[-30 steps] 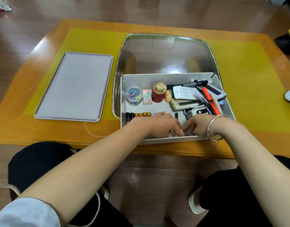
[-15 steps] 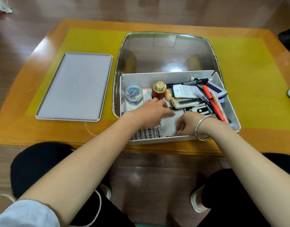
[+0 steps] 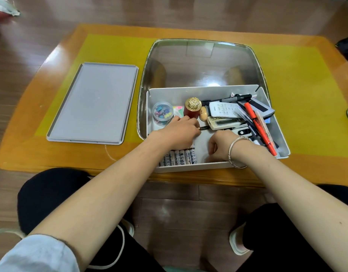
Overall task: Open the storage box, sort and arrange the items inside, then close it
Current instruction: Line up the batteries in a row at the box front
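Note:
The white storage box (image 3: 190,93) stands open near the table's front edge. Its grey lid (image 3: 92,103) lies flat to the left. My left hand (image 3: 177,134) reaches into the box's middle, fingertips pinched on a small dark battery (image 3: 203,128). A row of white batteries (image 3: 182,156) lies under that wrist along the front wall. Fingers curled down, my right hand (image 3: 221,147) rests on the box floor, so what it holds is hidden. At the back sit a clear jar of coloured clips (image 3: 162,114) and a red bottle with a gold cap (image 3: 192,108).
Two white remotes (image 3: 224,111) and an orange marker (image 3: 260,128) are piled with pens in the box's right half. The box sits on the table's glass inset (image 3: 200,61). Yellow mat (image 3: 306,99) spreads to the right. My knees are below the table edge.
My left hand lifted off the front row of batteries and moved back towards the red bottle with a dark battery. The right hand slid left along the floor. White batteries now show.

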Demonstrator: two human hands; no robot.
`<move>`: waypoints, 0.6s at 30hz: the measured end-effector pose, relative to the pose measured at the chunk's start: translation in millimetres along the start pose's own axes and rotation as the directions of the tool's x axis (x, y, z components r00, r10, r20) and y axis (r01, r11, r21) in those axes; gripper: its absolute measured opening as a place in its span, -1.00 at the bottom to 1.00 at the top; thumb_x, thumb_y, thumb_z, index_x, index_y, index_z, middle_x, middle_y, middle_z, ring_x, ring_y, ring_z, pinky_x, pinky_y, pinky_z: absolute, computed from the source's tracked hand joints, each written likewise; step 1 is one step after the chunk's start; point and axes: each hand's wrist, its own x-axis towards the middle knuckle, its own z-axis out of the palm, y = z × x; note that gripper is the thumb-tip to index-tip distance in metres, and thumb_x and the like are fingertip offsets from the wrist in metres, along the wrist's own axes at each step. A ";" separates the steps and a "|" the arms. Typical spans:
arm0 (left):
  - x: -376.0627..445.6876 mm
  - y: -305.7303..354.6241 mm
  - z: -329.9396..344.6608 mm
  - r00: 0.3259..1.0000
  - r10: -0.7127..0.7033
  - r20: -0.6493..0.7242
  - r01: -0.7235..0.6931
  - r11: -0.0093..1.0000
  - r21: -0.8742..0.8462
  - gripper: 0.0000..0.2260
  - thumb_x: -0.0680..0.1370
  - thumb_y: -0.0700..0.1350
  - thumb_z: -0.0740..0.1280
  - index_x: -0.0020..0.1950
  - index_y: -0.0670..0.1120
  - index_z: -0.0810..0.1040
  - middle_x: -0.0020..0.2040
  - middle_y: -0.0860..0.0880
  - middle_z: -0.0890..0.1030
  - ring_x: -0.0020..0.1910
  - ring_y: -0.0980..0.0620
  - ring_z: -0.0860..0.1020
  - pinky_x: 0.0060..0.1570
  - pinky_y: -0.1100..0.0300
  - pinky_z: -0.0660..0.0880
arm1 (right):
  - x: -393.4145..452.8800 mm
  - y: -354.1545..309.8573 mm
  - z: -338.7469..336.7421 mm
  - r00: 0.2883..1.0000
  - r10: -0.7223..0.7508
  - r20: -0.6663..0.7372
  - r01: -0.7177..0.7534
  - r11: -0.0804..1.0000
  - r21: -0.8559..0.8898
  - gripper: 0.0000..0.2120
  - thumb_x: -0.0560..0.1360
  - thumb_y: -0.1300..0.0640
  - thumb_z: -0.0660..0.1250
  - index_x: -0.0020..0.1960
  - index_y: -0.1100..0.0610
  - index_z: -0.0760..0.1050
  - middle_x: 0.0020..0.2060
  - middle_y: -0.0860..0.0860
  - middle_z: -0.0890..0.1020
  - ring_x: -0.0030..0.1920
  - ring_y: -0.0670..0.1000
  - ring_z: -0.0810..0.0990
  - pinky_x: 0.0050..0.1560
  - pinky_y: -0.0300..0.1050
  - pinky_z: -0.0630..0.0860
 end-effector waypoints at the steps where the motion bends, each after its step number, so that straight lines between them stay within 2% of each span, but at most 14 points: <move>1: -2.6 -1.9 -0.4 1.000 -0.016 0.004 0.016 1.000 -0.008 -0.63 0.55 -0.20 0.19 0.34 -0.04 0.48 0.36 -0.06 0.36 0.27 -0.10 0.32 0.18 -0.03 0.25 | 0.4 -0.7 -0.3 1.000 -0.012 0.011 0.012 1.000 -0.001 -0.82 0.31 0.00 0.52 -0.18 0.08 0.62 -0.19 -0.01 0.65 -0.12 0.02 0.60 -0.12 -0.21 0.50; 5: -12.2 -4.8 -5.9 0.998 -0.058 0.020 0.059 0.995 -0.078 -0.63 0.53 -0.26 0.17 0.32 -0.10 0.49 0.36 -0.09 0.31 0.28 -0.10 0.33 0.24 -0.06 0.23 | 4.5 -7.1 -1.0 0.994 -0.075 0.082 0.080 0.995 -0.060 -0.97 0.39 0.15 0.42 -0.18 0.06 0.64 -0.16 -0.02 0.68 -0.11 0.02 0.63 0.00 -0.16 0.56; 9: -21.1 -7.5 -15.1 0.996 -0.088 -0.021 0.084 0.985 -0.151 -0.67 0.55 -0.28 0.14 0.27 -0.17 0.53 0.36 -0.08 0.31 0.22 -0.11 0.40 0.22 -0.02 0.36 | 9.6 -9.4 1.3 0.991 -0.082 0.110 0.094 0.989 -0.113 -0.90 0.39 0.16 0.40 -0.12 0.12 0.65 -0.15 0.06 0.68 -0.11 0.08 0.63 0.01 -0.05 0.59; 12: -34.4 -8.3 -16.8 0.991 -0.120 -0.058 0.102 0.965 -0.240 -0.63 0.52 -0.34 0.13 0.30 -0.20 0.50 0.39 -0.07 0.28 0.25 -0.11 0.41 0.26 0.04 0.37 | 10.4 -7.6 3.1 0.996 -0.058 0.062 0.066 0.987 -0.146 -0.84 0.36 0.06 0.42 -0.21 0.16 0.58 -0.26 0.07 0.63 -0.20 0.10 0.59 -0.13 -0.11 0.57; 15: -50.1 -11.9 -17.7 0.972 -0.185 -0.145 0.132 0.939 -0.317 -0.61 0.52 -0.36 0.14 0.34 -0.21 0.46 0.40 -0.05 0.27 0.22 -0.09 0.44 0.20 0.10 0.42 | 8.8 -7.0 5.9 1.000 0.002 -0.018 -0.004 0.994 -0.113 -0.75 0.35 0.01 0.40 -0.34 0.14 0.43 -0.38 0.05 0.49 -0.27 0.12 0.53 -0.27 -0.16 0.47; 18: -63.8 -15.9 -13.6 0.942 -0.253 -0.219 0.162 0.919 -0.360 -0.63 0.54 -0.35 0.15 0.33 -0.21 0.47 0.38 -0.02 0.30 0.08 -0.02 0.49 0.00 0.21 0.42 | 12.4 -12.4 7.7 0.995 0.051 -0.090 -0.052 0.999 -0.014 -0.83 0.42 0.07 0.37 -0.15 0.20 0.56 -0.19 0.14 0.60 -0.10 0.16 0.59 -0.16 -0.13 0.50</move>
